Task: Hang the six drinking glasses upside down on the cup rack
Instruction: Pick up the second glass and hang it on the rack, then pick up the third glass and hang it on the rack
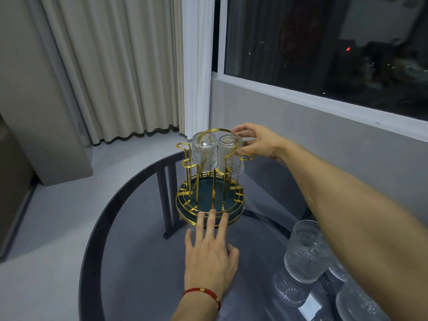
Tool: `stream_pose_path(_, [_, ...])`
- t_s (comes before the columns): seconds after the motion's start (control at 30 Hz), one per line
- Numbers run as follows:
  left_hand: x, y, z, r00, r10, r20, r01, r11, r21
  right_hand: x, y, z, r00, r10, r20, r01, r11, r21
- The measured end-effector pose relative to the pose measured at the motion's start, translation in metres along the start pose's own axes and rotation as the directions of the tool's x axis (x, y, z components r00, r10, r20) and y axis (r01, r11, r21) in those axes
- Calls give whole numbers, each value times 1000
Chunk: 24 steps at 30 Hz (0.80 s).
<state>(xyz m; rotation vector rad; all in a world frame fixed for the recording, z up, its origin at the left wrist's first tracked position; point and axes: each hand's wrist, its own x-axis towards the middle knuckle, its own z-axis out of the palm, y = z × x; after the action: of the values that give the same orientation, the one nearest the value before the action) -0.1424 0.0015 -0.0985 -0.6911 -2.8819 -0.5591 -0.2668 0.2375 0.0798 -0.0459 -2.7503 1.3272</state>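
Note:
A gold wire cup rack [209,179] with a dark green round base stands on the glass table. Two ribbed clear glasses hang upside down on its far prongs: one at the left [204,152] and one at the right [229,154]. My right hand [256,141] reaches over and its fingers wrap the right-hand glass. My left hand [212,252] lies flat on the table, fingers spread, fingertips touching the rack's front rim. An upright ribbed glass [305,251] stands near right, partly behind my right forearm, and another glass [357,303] shows at the bottom right corner.
The round dark glass table [129,262] reflects the glasses and shows its legs through the top. Beige curtains [111,70] hang behind, and a dark window [324,42] runs along the grey wall at right. Grey floor lies to the left.

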Motion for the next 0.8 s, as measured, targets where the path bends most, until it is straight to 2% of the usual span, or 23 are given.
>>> stream_pose_path(0.17, [-2, 2, -3, 1000, 1, -7, -1, 1000, 6, -45, 5, -22, 984, -11, -176, -3, 997, -79])
stream_pose_path(0.37, [-13, 15, -17, 999, -32, 22, 33, 997, -71, -155, -15, -33, 907, -84, -412, 74, 996, -40])
stream_pose_path(0.4, [-16, 23, -21, 1000, -22, 19, 23, 995, -96, -178, -17, -33, 886, -107, -450, 98, 994, -45])
stream_pose_path(0.47, [-22, 45, -29, 996, 85, -28, -89, 981, -171, -222, -19, -29, 829, -146, -540, 145, 988, -45])
stream_pose_path(0.53, [-28, 71, -36, 980, 192, -52, -196, 899, -391, -262, -18, -20, 760, -140, -635, 155, 987, -31])
stream_pose_path(0.63, [-41, 104, -40, 969, 249, 0, -195, 760, -620, -311, -9, 2, 695, -71, -715, 134, 991, 32])
stream_pose_path(0.7, [-45, 117, -37, 972, 229, 59, -125, 708, -695, -332, -2, 16, 704, -59, -707, 111, 993, 28])
stream_pose_path(0.8, [-44, 128, -33, 966, 189, 174, 15, 633, -774, -345, 11, 26, 758, -70, -649, 72, 997, -24])
